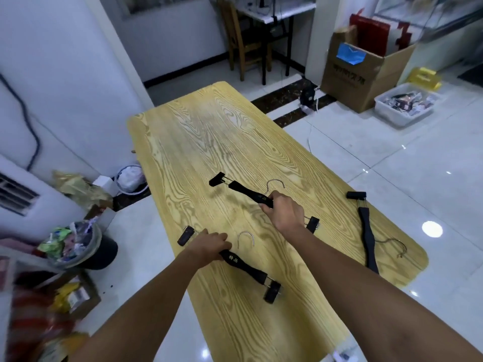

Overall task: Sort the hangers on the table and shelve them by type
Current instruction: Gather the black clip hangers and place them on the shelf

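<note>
Three black clip hangers with metal hooks lie on the light wooden table (209,131). My left hand (209,245) grips the bar of the near hanger (248,269), whose hook curves up beside my fingers. My right hand (283,211) grips the middle of the second hanger (243,190), near its hook. A third hanger (367,231) lies untouched along the table's right edge, with its hook pointing right.
A full waste bin (75,246) and clutter stand on the floor to the left. A cardboard box (366,71) and a white tub (405,104) sit at the back right. A wooden chair (245,45) and a desk stand beyond the table.
</note>
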Demonstrator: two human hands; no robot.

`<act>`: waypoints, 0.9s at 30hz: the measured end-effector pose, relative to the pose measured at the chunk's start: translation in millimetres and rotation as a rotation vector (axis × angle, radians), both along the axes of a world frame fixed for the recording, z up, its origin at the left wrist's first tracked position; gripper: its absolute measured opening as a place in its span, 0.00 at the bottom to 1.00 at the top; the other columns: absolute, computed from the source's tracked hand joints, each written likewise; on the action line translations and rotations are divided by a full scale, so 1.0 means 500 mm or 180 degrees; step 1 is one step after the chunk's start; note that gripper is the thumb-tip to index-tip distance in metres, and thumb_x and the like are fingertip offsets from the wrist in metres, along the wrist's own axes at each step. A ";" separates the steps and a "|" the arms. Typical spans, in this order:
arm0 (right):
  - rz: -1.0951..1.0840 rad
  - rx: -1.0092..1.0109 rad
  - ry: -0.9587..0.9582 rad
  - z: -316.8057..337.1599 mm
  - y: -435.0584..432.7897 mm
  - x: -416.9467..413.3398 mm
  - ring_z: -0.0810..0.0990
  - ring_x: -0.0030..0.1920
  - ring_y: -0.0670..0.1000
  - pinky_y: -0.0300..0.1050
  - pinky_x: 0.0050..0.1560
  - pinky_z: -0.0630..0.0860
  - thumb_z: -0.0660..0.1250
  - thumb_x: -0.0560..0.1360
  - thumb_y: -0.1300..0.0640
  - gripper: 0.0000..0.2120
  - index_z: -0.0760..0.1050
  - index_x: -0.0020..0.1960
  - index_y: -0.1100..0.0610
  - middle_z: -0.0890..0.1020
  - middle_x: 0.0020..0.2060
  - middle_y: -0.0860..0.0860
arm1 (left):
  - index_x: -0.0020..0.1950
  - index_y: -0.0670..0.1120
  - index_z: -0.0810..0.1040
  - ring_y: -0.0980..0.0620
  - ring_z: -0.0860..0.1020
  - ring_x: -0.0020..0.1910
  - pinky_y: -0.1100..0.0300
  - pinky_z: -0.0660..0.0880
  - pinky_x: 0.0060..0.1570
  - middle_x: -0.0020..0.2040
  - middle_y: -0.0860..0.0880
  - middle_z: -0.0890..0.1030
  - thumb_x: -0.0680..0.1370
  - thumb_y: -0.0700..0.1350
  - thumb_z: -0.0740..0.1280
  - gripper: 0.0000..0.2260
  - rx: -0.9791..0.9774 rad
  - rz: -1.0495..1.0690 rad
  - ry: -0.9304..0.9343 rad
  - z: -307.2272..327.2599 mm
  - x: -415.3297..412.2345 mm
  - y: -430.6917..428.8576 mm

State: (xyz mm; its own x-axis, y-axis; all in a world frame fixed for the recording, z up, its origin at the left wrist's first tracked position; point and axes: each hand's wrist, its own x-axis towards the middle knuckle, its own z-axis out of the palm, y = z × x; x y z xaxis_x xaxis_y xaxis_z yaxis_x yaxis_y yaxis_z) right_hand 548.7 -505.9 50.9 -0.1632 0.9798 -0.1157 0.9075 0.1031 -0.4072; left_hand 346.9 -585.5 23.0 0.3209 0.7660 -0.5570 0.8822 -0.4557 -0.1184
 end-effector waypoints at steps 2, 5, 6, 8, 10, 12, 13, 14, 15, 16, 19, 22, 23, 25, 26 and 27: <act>0.0169 0.0097 0.0001 0.025 0.002 -0.016 0.80 0.47 0.56 0.45 0.41 0.72 0.60 0.77 0.40 0.20 0.73 0.55 0.57 0.81 0.47 0.53 | 0.64 0.48 0.71 0.45 0.74 0.58 0.52 0.67 0.54 0.59 0.46 0.72 0.79 0.48 0.62 0.14 0.0074 0.0353 -0.0139 0.024 -0.011 -0.017; 0.0509 0.0274 0.0010 0.067 -0.005 -0.052 0.80 0.47 0.55 0.45 0.41 0.73 0.60 0.77 0.38 0.22 0.74 0.55 0.56 0.82 0.47 0.52 | 0.63 0.47 0.71 0.45 0.76 0.56 0.54 0.66 0.45 0.58 0.47 0.72 0.79 0.48 0.62 0.13 0.0304 0.0901 -0.0341 0.062 -0.036 -0.056; 0.0615 0.0322 0.0027 0.080 -0.009 -0.067 0.80 0.47 0.55 0.45 0.41 0.73 0.59 0.76 0.37 0.23 0.74 0.55 0.56 0.82 0.47 0.52 | 0.62 0.47 0.71 0.45 0.76 0.56 0.55 0.65 0.43 0.58 0.47 0.72 0.79 0.48 0.62 0.13 0.0400 0.1070 -0.0401 0.074 -0.048 -0.070; 0.0787 0.0423 0.0077 0.108 -0.020 -0.100 0.80 0.47 0.55 0.45 0.43 0.74 0.60 0.76 0.37 0.23 0.74 0.55 0.56 0.82 0.47 0.51 | 0.61 0.48 0.72 0.46 0.76 0.55 0.57 0.64 0.42 0.57 0.48 0.73 0.79 0.49 0.63 0.12 0.0607 0.1424 -0.0526 0.094 -0.076 -0.098; 0.0942 0.0548 0.0132 0.137 -0.034 -0.134 0.80 0.47 0.54 0.45 0.43 0.74 0.60 0.75 0.36 0.22 0.74 0.54 0.55 0.82 0.47 0.50 | 0.61 0.49 0.72 0.47 0.76 0.55 0.57 0.63 0.42 0.56 0.49 0.73 0.79 0.49 0.63 0.12 0.0797 0.1737 -0.0597 0.119 -0.105 -0.133; 0.1099 0.0692 0.0193 0.163 -0.052 -0.169 0.81 0.48 0.54 0.44 0.42 0.72 0.62 0.75 0.36 0.22 0.74 0.54 0.55 0.81 0.48 0.49 | 0.60 0.50 0.72 0.48 0.76 0.55 0.58 0.64 0.42 0.56 0.49 0.74 0.78 0.49 0.63 0.12 0.0940 0.2004 -0.0608 0.143 -0.131 -0.171; 0.1194 0.0759 0.0243 0.178 -0.065 -0.189 0.80 0.48 0.53 0.44 0.41 0.71 0.62 0.74 0.37 0.22 0.74 0.53 0.55 0.81 0.48 0.48 | 0.60 0.50 0.73 0.47 0.76 0.54 0.57 0.64 0.41 0.56 0.50 0.74 0.78 0.50 0.63 0.11 0.1029 0.2148 -0.0607 0.153 -0.149 -0.197; 0.1279 0.0812 0.0295 0.189 -0.078 -0.208 0.80 0.49 0.53 0.44 0.40 0.70 0.63 0.74 0.37 0.21 0.74 0.53 0.55 0.81 0.48 0.48 | 0.59 0.50 0.73 0.47 0.76 0.54 0.57 0.64 0.41 0.56 0.50 0.74 0.78 0.50 0.64 0.11 0.1100 0.2284 -0.0603 0.163 -0.163 -0.223; 0.1371 0.0848 0.0340 0.201 -0.095 -0.231 0.80 0.49 0.53 0.44 0.40 0.68 0.63 0.74 0.37 0.21 0.74 0.53 0.55 0.81 0.48 0.48 | 0.59 0.50 0.73 0.47 0.76 0.54 0.56 0.66 0.41 0.56 0.50 0.74 0.78 0.50 0.64 0.11 0.1177 0.2421 -0.0589 0.174 -0.180 -0.253; 0.1447 0.0873 0.0376 0.212 -0.112 -0.253 0.80 0.49 0.53 0.43 0.39 0.67 0.64 0.74 0.38 0.20 0.74 0.52 0.54 0.81 0.49 0.48 | 0.59 0.50 0.73 0.47 0.77 0.54 0.55 0.68 0.42 0.56 0.50 0.74 0.78 0.50 0.64 0.11 0.1245 0.2527 -0.0568 0.186 -0.195 -0.283; 0.1745 0.0940 0.0431 0.243 -0.187 -0.326 0.80 0.49 0.54 0.43 0.39 0.68 0.64 0.74 0.38 0.19 0.74 0.52 0.54 0.82 0.49 0.49 | 0.60 0.51 0.72 0.47 0.76 0.58 0.53 0.71 0.49 0.57 0.50 0.74 0.77 0.51 0.64 0.12 0.1435 0.2841 -0.0474 0.219 -0.236 -0.390; 0.2090 0.0941 0.0572 0.270 -0.294 -0.399 0.81 0.49 0.55 0.45 0.42 0.72 0.65 0.74 0.39 0.18 0.74 0.52 0.53 0.82 0.47 0.50 | 0.62 0.50 0.72 0.47 0.74 0.61 0.54 0.71 0.53 0.61 0.51 0.74 0.77 0.50 0.65 0.15 0.1652 0.3220 -0.0395 0.251 -0.270 -0.520; 0.2216 0.0946 0.0625 0.277 -0.338 -0.422 0.81 0.49 0.55 0.45 0.43 0.73 0.65 0.74 0.39 0.18 0.75 0.52 0.53 0.82 0.46 0.50 | 0.63 0.51 0.72 0.47 0.74 0.62 0.54 0.71 0.54 0.61 0.51 0.73 0.76 0.50 0.65 0.16 0.1721 0.3328 -0.0368 0.259 -0.281 -0.572; 0.2471 0.1022 0.0711 0.288 -0.427 -0.460 0.81 0.49 0.55 0.46 0.42 0.74 0.65 0.74 0.39 0.18 0.75 0.51 0.54 0.83 0.45 0.51 | 0.64 0.52 0.71 0.47 0.74 0.62 0.54 0.72 0.56 0.62 0.51 0.73 0.76 0.51 0.66 0.18 0.1816 0.3567 -0.0358 0.276 -0.291 -0.676; 0.2577 0.1047 0.0750 0.293 -0.473 -0.477 0.81 0.49 0.56 0.45 0.41 0.73 0.65 0.74 0.39 0.18 0.75 0.51 0.54 0.83 0.45 0.52 | 0.65 0.52 0.71 0.48 0.74 0.62 0.55 0.71 0.55 0.61 0.51 0.73 0.76 0.52 0.66 0.18 0.1855 0.3680 -0.0334 0.285 -0.292 -0.730; 0.2686 0.1060 0.0765 0.296 -0.513 -0.489 0.81 0.49 0.56 0.45 0.40 0.71 0.65 0.74 0.39 0.18 0.74 0.50 0.54 0.83 0.45 0.52 | 0.65 0.52 0.72 0.48 0.74 0.61 0.56 0.71 0.53 0.60 0.51 0.73 0.76 0.52 0.66 0.18 0.1867 0.3771 -0.0282 0.291 -0.293 -0.778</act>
State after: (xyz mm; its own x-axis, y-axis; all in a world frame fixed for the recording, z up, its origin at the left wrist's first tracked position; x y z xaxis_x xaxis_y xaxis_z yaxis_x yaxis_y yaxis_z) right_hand 304.1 -762.3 199.1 -0.8180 0.5033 0.2785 0.3749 0.8338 -0.4053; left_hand 200.3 -974.7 168.5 -0.6864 0.7247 -0.0613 0.7233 0.6890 0.0459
